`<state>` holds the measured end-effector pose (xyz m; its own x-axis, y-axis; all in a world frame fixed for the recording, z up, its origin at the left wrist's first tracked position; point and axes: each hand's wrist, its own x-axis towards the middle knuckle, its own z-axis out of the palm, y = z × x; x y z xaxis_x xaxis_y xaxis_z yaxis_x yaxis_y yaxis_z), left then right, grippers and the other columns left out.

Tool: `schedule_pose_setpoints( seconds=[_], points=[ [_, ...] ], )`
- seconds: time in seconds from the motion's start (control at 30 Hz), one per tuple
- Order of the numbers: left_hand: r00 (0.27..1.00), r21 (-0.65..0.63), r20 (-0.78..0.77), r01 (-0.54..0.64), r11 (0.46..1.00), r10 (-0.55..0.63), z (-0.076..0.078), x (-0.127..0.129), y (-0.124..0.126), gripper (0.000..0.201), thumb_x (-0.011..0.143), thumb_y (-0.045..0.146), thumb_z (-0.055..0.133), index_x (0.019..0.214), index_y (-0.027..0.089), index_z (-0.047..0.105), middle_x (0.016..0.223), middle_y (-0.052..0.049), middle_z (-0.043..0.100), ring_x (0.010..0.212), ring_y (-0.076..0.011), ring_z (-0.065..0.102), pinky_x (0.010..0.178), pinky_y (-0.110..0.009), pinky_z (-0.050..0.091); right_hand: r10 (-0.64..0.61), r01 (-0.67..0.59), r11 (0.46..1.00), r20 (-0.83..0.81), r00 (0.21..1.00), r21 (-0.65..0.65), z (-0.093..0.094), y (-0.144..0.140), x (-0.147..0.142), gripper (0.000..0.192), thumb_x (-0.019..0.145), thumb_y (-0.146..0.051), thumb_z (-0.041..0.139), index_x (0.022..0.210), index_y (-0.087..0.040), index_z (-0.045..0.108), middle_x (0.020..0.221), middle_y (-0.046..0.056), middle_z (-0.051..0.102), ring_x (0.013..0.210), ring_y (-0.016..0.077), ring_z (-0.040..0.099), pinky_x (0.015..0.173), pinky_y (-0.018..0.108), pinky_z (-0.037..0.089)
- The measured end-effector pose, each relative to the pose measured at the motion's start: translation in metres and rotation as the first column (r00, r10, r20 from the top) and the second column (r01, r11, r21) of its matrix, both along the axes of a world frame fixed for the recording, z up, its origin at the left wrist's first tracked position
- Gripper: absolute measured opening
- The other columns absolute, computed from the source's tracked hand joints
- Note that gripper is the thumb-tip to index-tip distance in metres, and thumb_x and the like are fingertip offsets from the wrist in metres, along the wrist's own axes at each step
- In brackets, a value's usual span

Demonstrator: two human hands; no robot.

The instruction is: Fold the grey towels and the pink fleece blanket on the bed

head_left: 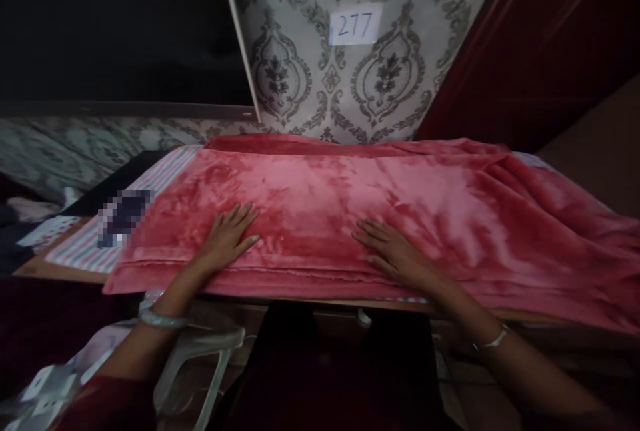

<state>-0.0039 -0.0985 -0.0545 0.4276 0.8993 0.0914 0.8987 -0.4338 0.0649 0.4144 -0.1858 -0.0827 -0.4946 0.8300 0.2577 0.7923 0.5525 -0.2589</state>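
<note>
A pinkish-red plush blanket lies spread over the table, folded in layers along its near edge and bunched at the right. My left hand rests flat on its left half, fingers stretched out and thumb apart. Further right, my right hand lies palm down on the same blanket, its fingers extended toward the middle. Neither hand grips the cloth. Beneath the blanket, a striped cloth shows at the left.
A dark pixelated item lies on the striped cloth. Behind stand a black screen, a patterned wall with a paper marked 277, and a dark red panel at the right. A white plastic stool is below at the left.
</note>
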Motion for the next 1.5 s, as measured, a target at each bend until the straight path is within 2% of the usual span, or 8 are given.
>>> schedule_pose_setpoints(
  seconds=[0.17,0.3,0.47,0.83,1.03,1.13,1.27,1.5],
  points=[
    [0.943,0.16,0.23,0.209,0.965,-0.242,0.012,0.062,-0.034,0.042,0.097,0.042,0.041,0.128,0.023,0.063,0.127,-0.012,0.066,0.12,-0.0285,0.059,0.105,-0.048,0.046,-0.088,0.095,0.995,-0.173,0.981,0.028,0.01,-0.043,0.018,0.041,0.099,-0.04,0.049,0.135,-0.026,0.06,0.137,0.013,0.059,0.128,0.0285,0.054,0.105,0.052,0.047],
    [0.808,0.233,0.26,0.479,0.847,-0.528,0.004,0.137,-0.068,0.03,0.098,0.031,0.047,0.121,0.022,0.064,0.113,-0.011,0.068,0.104,-0.0252,0.063,0.09,-0.042,0.053,-0.191,0.213,0.974,-0.23,0.954,0.077,0.008,-0.068,0.03,0.032,0.097,-0.032,0.052,0.125,-0.024,0.066,0.118,0.013,0.066,0.109,0.0269,0.062,0.091,0.046,0.054],
    [0.797,0.3,0.168,0.52,0.8,-0.58,-0.018,0.182,-0.071,0.022,0.096,0.019,0.049,0.111,0.017,0.065,0.102,-0.011,0.067,0.093,-0.0246,0.061,0.081,-0.041,0.052,-0.264,0.297,0.947,-0.238,0.935,0.118,-0.001,-0.076,0.037,0.03,0.097,-0.023,0.05,0.122,-0.024,0.066,0.109,0.01,0.066,0.099,0.025,0.061,0.084,0.043,0.053],
    [0.789,0.274,0.171,0.538,0.797,-0.591,-0.024,0.168,-0.079,0.025,0.093,0.011,0.046,0.102,0.02,0.067,0.09,-0.009,0.064,0.087,-0.0228,0.057,0.077,-0.04,0.051,-0.279,0.339,0.913,-0.259,0.925,0.227,-0.015,-0.078,0.03,0.028,0.099,-0.018,0.042,0.105,-0.022,0.069,0.089,0.008,0.067,0.084,0.0227,0.06,0.071,0.038,0.05],
    [0.787,0.302,0.243,0.494,0.815,-0.567,-0.018,0.165,-0.081,0.022,0.097,0.021,0.048,0.108,0.021,0.067,0.101,-0.01,0.068,0.094,-0.0229,0.062,0.081,-0.04,0.054,-0.265,0.333,0.924,-0.311,0.913,0.188,0.003,-0.076,0.026,0.023,0.1,-0.024,0.046,0.096,-0.022,0.068,0.086,0.008,0.067,0.081,0.0217,0.061,0.072,0.038,0.051],
    [0.797,0.387,0.243,0.444,0.808,-0.554,-0.01,0.158,-0.075,0.029,0.098,0.025,0.047,0.121,0.021,0.064,0.122,-0.013,0.067,0.113,-0.0262,0.062,0.093,-0.044,0.053,-0.262,0.331,0.914,-0.283,0.923,0.233,0.016,-0.063,0.011,0.026,0.1,-0.029,0.046,0.112,-0.023,0.068,0.109,0.011,0.069,0.101,0.025,0.063,0.088,0.043,0.052],
    [0.925,0.355,0.164,0.268,0.895,-0.342,-0.012,0.138,-0.064,0.048,0.097,0.031,0.045,0.144,0.021,0.05,0.147,-0.016,0.051,0.138,-0.034,0.045,0.109,-0.06,0.04,-0.288,0.294,0.933,-0.058,0.956,0.205,0.013,-0.043,-0.014,0.052,0.096,-0.042,0.053,0.146,-0.028,0.048,0.153,0.011,0.045,0.141,0.0334,0.038,0.11,0.059,0.035],
    [0.988,0.247,0.029,0.137,0.959,-0.149,-0.039,0.115,-0.064,0.056,0.095,0.039,0.048,0.15,0.028,0.042,0.157,-0.01,0.037,0.144,-0.0397,0.035,0.109,-0.07,0.034,-0.291,0.285,0.955,0.096,0.952,0.079,-0.014,-0.045,-0.023,0.064,0.094,-0.051,0.055,0.153,-0.034,0.038,0.161,0.006,0.032,0.148,0.033,0.027,0.115,0.063,0.027]
  ],
)
